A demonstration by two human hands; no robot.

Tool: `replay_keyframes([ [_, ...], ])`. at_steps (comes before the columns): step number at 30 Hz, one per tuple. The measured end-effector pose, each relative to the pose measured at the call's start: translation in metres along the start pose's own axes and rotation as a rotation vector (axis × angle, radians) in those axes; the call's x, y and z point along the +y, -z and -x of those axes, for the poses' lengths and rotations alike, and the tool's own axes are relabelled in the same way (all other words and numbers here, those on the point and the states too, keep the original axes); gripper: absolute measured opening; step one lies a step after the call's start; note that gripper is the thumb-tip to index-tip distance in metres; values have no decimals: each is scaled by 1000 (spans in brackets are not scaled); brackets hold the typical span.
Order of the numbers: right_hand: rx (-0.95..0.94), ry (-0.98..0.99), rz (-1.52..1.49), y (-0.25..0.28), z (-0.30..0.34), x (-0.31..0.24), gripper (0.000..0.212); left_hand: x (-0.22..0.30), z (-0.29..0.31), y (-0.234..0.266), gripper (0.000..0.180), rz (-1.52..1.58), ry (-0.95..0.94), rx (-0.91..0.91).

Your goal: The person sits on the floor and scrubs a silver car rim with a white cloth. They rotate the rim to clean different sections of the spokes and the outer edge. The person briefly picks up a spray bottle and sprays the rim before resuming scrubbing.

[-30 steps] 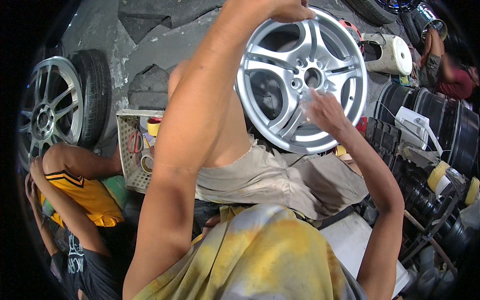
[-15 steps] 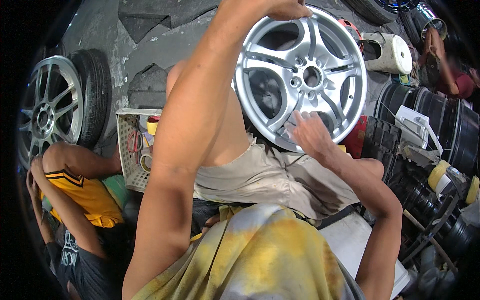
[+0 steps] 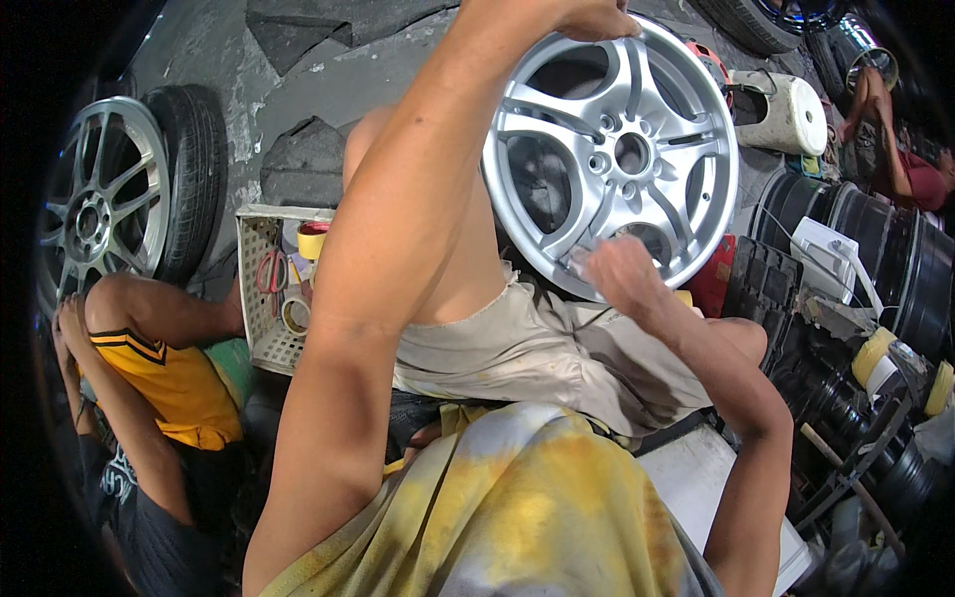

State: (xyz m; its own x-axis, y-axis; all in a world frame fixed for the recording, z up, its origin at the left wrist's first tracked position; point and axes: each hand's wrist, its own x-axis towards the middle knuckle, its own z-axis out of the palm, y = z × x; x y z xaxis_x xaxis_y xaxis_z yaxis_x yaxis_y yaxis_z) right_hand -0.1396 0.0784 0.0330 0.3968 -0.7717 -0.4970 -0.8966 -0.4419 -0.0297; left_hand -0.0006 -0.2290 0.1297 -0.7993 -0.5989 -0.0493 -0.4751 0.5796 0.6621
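Note:
A silver alloy wheel rim [image 3: 668, 149] with split spokes stands tilted in front of me, its face toward me and its lower edge by my lap. At its top, my left hand [image 3: 595, 20] is closed over the outer lip, fingers partly hidden behind it. Low on the wheel, my right hand [image 3: 625, 274] is bent with curled fingers against a lower spoke near the lip. It is smeared by motion. A small pale scrap [image 3: 580, 261] shows at its fingertips; its kind is unclear.
Left of my leg stands a cream plastic basket [image 3: 261, 224] with red-handled scissors [image 3: 271, 271] and tape rolls. A person in yellow shorts [image 3: 184, 398] sits at the left near another wheel [image 3: 95, 224] and a tire [image 3: 194, 189]. A white stool [image 3: 781, 111] and dark rims [image 3: 846, 209] lie right.
My right hand has shifted slightly down along the lower spoke, its fingers more curled. My left hand keeps its hold on the top lip. The whole view has shifted slightly.

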Motion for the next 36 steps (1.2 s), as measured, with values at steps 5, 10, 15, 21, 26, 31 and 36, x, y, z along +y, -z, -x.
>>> replay_keyframes([
  [5,87,-26,33,9,0,7,22,1,-3,-1,37,11,13,-12],
  [10,-223,-19,-41,13,-1,-16,22,4,-4,-2,36,-4,-12,7],
  [15,-67,-53,-138,4,1,-19,25,5,-6,-5,36,-40,8,2],
  [21,-134,6,-159,10,-1,-3,32,2,-4,-6,36,-10,-1,36],
  [26,-41,-34,-411,1,0,-5,36,5,-9,-8,38,-26,32,2],
  [31,-61,-131,-300,-6,6,-9,36,9,-1,0,38,1,26,-9],
  [36,-76,-220,-339,-4,3,-29,37,2,-13,-11,40,-37,7,21],
])
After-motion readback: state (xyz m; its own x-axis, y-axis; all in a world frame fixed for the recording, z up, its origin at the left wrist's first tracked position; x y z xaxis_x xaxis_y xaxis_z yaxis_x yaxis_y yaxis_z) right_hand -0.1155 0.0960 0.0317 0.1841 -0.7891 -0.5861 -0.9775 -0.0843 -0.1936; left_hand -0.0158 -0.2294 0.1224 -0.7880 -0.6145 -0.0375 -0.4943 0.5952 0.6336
